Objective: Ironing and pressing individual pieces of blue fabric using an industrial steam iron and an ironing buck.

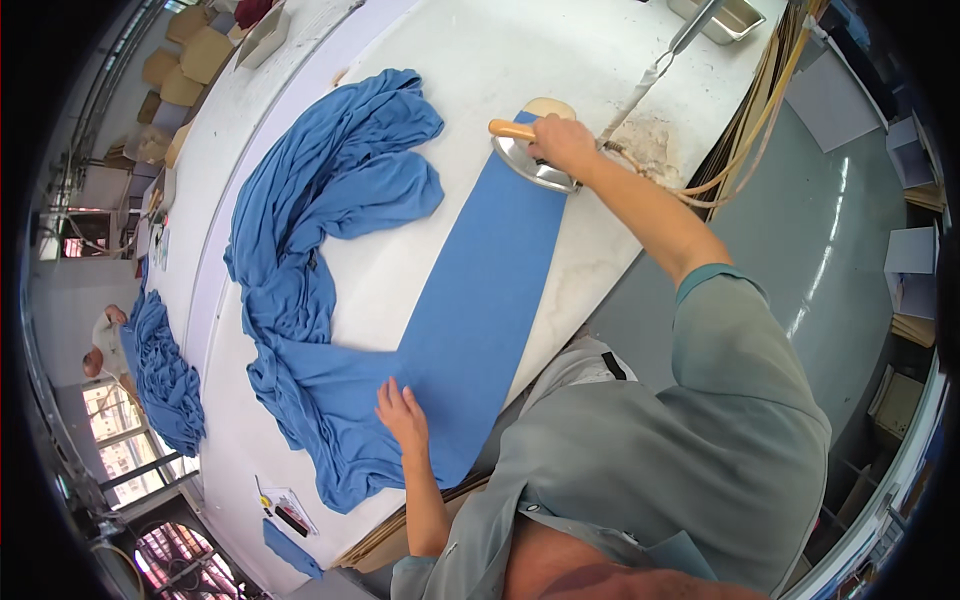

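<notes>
My right hand [562, 143] is wrapped round the wooden handle of a steam iron [538, 168] with a shiny metal body. The iron rests at the far end of a smooth, flat panel of blue fabric [482, 270]. Just beyond it a tan rounded edge [550, 106] shows, its kind unclear. Fingers slightly apart, my left hand [403, 412] lies flat on the same fabric near the table's front edge. To its left the cloth runs on into loose folds, which curve away in a bunched blue heap [300, 210].
The white table [390, 290] carries a second blue heap [160, 370] at far left, with a person [108, 340] behind it. A paper [290, 510] with small tools lies front left. A metal tray [735, 18] and hoses [745, 165] are at right; cardboard boxes [190, 60] stand far left.
</notes>
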Available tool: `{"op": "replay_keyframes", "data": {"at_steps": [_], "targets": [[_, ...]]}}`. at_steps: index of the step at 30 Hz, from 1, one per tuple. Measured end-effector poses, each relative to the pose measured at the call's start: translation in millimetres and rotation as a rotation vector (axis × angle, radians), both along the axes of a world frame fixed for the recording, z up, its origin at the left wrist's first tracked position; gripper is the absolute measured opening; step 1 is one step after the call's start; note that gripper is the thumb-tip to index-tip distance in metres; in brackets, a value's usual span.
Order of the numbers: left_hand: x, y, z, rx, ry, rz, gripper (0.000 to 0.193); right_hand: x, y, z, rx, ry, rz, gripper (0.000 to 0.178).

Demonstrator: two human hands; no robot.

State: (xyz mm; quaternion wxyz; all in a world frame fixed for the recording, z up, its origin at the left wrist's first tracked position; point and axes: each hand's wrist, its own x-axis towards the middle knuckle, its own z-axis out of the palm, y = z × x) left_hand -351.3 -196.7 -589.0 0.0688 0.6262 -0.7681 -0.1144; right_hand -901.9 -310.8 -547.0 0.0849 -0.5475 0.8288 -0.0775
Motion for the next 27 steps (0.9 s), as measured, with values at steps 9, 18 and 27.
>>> {"op": "replay_keyframes", "data": {"at_steps": [9,18,27], "targets": [[-345,-161,-6,-0.032,0.002,-0.821,0.057,-131,9,-21,-0.039,-0.011,-0.015,0.036],[-468,-193,-30,-0.013,-0.083,-0.914,0.062,-125,87,-12,0.064,0.049,-0.249,0.036],[-202,-161,-6,-0.088,0.427,-0.144,0.031,-68,15,-1,0.030,-0.194,0.169,0.025]]}}
